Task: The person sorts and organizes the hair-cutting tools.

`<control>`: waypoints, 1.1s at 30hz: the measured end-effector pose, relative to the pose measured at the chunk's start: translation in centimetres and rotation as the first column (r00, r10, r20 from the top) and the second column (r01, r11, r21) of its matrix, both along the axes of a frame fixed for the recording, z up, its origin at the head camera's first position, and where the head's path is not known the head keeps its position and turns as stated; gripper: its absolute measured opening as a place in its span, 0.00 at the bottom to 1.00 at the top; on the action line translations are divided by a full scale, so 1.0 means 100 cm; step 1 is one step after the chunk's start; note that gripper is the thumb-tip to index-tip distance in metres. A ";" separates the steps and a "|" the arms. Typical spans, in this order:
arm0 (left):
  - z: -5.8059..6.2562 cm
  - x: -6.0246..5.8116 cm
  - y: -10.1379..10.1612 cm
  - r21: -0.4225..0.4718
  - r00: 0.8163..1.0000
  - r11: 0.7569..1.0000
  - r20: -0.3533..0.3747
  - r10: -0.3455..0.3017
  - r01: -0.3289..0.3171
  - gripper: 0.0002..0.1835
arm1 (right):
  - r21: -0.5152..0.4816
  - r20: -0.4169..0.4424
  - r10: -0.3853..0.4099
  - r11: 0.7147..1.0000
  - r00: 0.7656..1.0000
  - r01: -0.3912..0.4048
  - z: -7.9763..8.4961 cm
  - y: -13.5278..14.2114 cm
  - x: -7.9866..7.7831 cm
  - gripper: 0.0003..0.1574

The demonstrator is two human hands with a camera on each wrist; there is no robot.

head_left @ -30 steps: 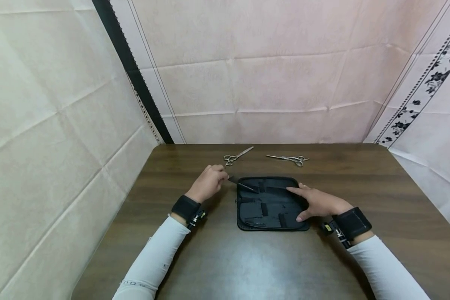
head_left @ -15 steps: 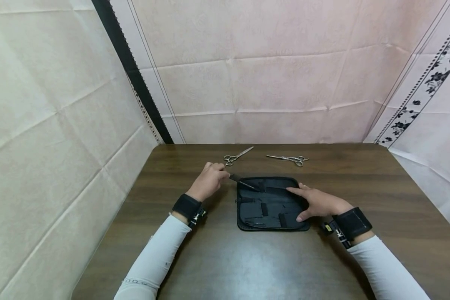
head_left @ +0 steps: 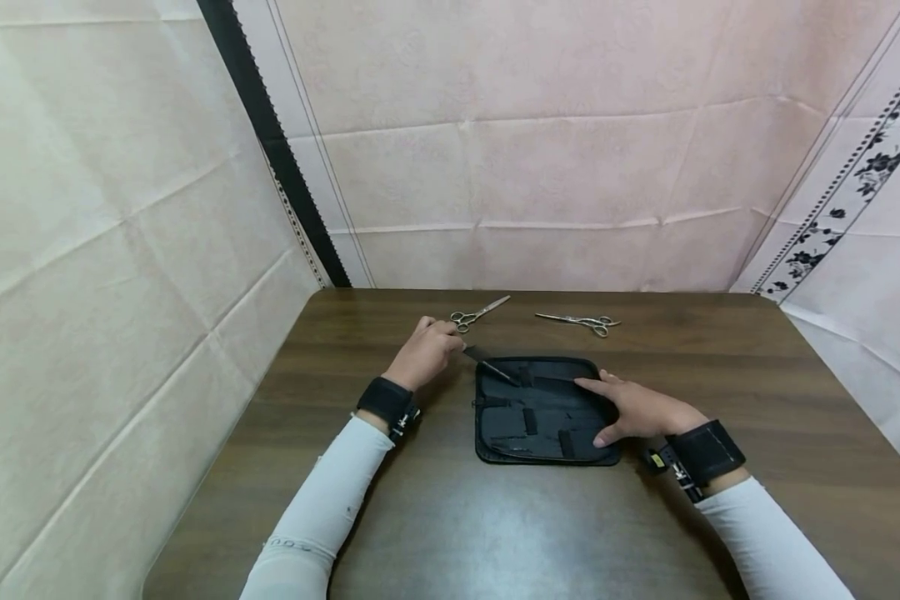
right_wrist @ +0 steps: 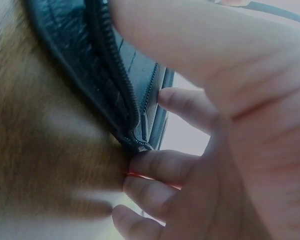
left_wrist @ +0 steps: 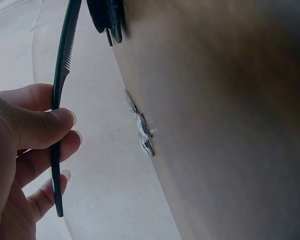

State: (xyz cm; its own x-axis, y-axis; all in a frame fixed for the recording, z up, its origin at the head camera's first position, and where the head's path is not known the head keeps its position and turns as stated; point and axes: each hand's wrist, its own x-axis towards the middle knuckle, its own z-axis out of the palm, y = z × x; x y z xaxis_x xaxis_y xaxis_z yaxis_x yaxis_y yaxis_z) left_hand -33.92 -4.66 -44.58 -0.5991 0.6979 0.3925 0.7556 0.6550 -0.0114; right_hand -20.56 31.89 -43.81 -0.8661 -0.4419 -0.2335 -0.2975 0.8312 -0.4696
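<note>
My left hand (head_left: 426, 353) pinches a black comb (left_wrist: 65, 55) between thumb and fingers. In the left wrist view its fine teeth show above my grip and the plain handle runs down below it. In the head view the comb slants down to the right, its far end over the upper left part of a black zip case (head_left: 510, 427). That case lies spread on the table, with elastic loops inside. My right hand (head_left: 637, 407) rests on its right edge, index finger and thumb stretched over it. The right wrist view shows the other fingers beside the zip (right_wrist: 121, 70).
Two pairs of silver scissors lie behind the case: the left scissors (head_left: 480, 314) just past my left hand, the right scissors (head_left: 581, 322) farther right. The wooden table (head_left: 390, 517) ends at its back edge before a pale cloth wall (head_left: 555, 167).
My left hand has moved slightly up and to the right, and the comb slants more steeply over the case. The right hand stays on the case. The head view has shifted a little.
</note>
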 end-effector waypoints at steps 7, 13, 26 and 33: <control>-0.003 -0.005 0.005 -0.018 1.000 1.000 -0.007 0.020 -0.020 0.15 | 0.001 0.003 0.006 1.000 1.000 -0.006 -0.001 -0.001 0.001 0.62; 0.000 -0.006 0.010 -0.013 0.999 0.999 0.021 0.038 -0.037 0.14 | -0.002 -0.006 -0.009 1.000 1.000 0.009 0.000 0.001 0.002 0.62; 0.005 0.002 0.009 -0.114 0.995 0.989 0.024 0.101 -0.098 0.14 | 0.003 -0.001 -0.009 1.000 1.000 0.009 -0.001 0.001 -0.002 0.62; 0.011 0.010 0.012 -0.153 0.993 0.982 0.015 0.118 -0.114 0.09 | 0.010 -0.001 -0.004 1.000 1.000 0.004 0.000 0.000 -0.002 0.62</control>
